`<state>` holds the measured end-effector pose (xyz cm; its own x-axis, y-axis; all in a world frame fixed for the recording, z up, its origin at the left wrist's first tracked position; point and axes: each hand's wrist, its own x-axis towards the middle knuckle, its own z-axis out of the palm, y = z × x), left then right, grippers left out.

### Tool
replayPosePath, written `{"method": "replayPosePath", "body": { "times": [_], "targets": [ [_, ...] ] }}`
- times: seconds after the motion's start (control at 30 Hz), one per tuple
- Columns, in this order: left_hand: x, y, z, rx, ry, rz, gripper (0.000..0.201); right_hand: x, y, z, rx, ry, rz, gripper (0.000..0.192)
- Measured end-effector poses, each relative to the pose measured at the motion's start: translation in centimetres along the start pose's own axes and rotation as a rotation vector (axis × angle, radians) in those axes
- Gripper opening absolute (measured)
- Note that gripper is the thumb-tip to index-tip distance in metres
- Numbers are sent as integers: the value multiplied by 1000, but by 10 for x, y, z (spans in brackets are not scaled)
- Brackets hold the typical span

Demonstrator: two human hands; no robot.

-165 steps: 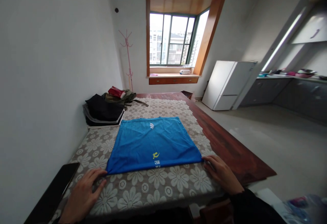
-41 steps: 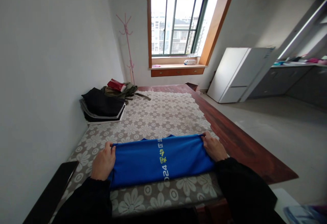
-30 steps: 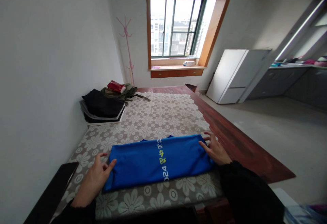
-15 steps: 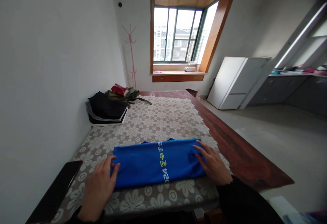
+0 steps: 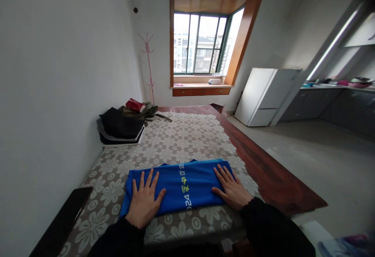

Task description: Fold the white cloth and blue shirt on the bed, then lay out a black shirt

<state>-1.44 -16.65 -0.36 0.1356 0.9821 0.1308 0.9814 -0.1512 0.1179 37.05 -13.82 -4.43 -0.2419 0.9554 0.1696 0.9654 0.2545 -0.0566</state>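
Observation:
A blue garment (image 5: 184, 184) with yellow print lies folded into a long strip near the front of a table covered by a flowered lace cloth (image 5: 181, 143). My left hand (image 5: 145, 200) rests flat on the strip's left end, fingers spread. My right hand (image 5: 231, 188) lies flat on its right end, fingers apart. Neither hand grips the cloth. Both arms wear dark sleeves.
A stack of dark folded clothes (image 5: 120, 130) sits at the back left by the wall, with an olive bag and a red item (image 5: 134, 104) behind it. A dark flat object (image 5: 63, 222) lies at the front left. The wooden table edge (image 5: 269, 171) runs along the right.
The blue garment has been folded from a wide square into a narrow strip. Both hands have moved from its ends onto its top and now press flat.

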Motion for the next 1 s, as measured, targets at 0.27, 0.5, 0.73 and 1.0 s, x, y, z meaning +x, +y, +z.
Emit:
{"method": "replayPosePath", "body": {
  "times": [0.27, 0.5, 0.73, 1.0],
  "targets": [
    [25, 35, -2, -59, 45, 238, 64, 40, -72, -4, 103, -46, -73, 77],
    [27, 37, 12, -59, 46, 117, 67, 45, -81, -13, 127, -96, -70, 86],
    [23, 58, 19, -54, 30, 228, 63, 55, -122, -19, 209, -108, -242, 66],
    [20, 57, 24, -52, 36, 218, 63, 54, -125, -18, 185, -125, -236, 62]
  ]
}}
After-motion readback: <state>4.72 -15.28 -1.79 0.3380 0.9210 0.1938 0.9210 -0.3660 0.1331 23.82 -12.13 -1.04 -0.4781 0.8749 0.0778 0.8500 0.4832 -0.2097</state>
